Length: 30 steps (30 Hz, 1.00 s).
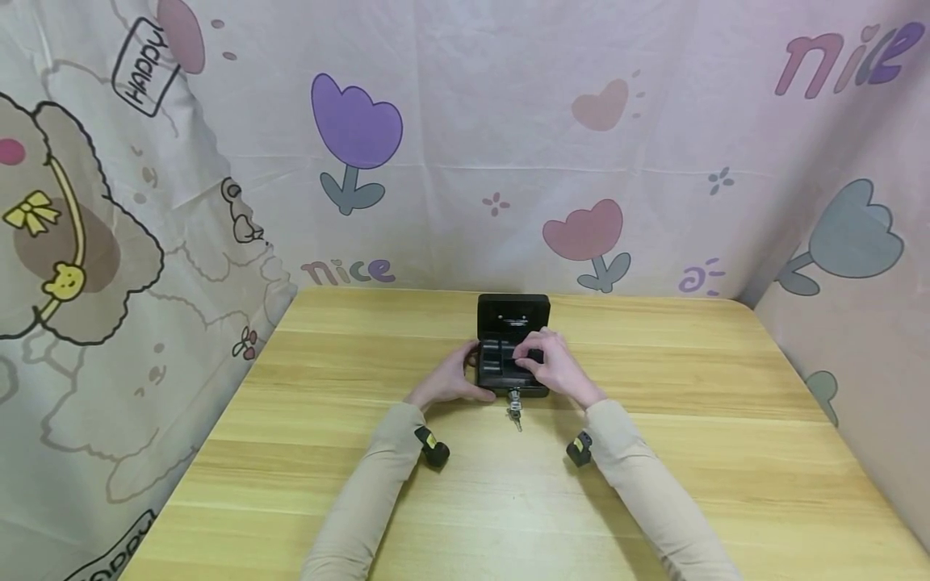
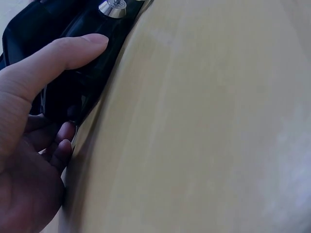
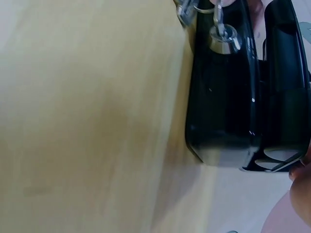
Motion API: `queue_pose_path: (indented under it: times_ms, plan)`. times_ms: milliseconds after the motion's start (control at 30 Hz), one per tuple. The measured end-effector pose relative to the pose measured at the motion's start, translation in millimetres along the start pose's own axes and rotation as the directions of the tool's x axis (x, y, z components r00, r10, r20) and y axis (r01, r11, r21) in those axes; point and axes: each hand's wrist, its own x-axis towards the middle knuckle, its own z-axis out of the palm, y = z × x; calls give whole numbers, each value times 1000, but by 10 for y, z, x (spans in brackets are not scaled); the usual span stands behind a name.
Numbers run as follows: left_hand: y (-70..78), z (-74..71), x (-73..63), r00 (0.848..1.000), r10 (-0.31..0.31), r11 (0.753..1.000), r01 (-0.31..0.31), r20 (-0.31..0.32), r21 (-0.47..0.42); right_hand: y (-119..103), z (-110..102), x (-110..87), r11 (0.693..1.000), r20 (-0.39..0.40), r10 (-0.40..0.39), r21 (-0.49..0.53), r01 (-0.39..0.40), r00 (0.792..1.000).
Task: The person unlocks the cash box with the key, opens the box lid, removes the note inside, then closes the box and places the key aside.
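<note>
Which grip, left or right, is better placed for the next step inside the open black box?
Probably the right grip: it reaches over the inside of the black box. The left grip holds the box's left side, thumb against the front, so seems better suited to steadying.

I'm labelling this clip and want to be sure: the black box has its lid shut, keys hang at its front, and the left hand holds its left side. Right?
One thing is wrong: the lid is open, standing up at the back of the box, as the head view shows. The keys and left hand are as you say.
</note>
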Motion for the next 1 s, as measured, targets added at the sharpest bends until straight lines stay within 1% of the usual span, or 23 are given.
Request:
queue_pose_path:
  times_ms: [200, 367, 533, 700, 1000]
  plan:
    - [7, -1, -10, 1000, -29, 999, 29, -2, 21, 18, -93, -20, 1000, -45, -28, -12, 28, 999]
    - [8, -2, -24, 998, -61, 997, 61, -1, 37, 73, -170, -59, 1000, -65, -28, -5, 28, 998]
    - [22, -2, -34, 998, -63, 996, 63, 1, 57, 161, -251, -115, 1000, -81, -21, 9, 22, 996]
    - [28, 1, -35, 998, -60, 996, 60, 2, 61, 253, -348, -179, 1000, -85, 10, 28, -7, 996]
    - [13, 13, -24, 998, -69, 996, 69, 6, 57, 472, -485, -304, 998, -103, 41, -48, -46, 994]
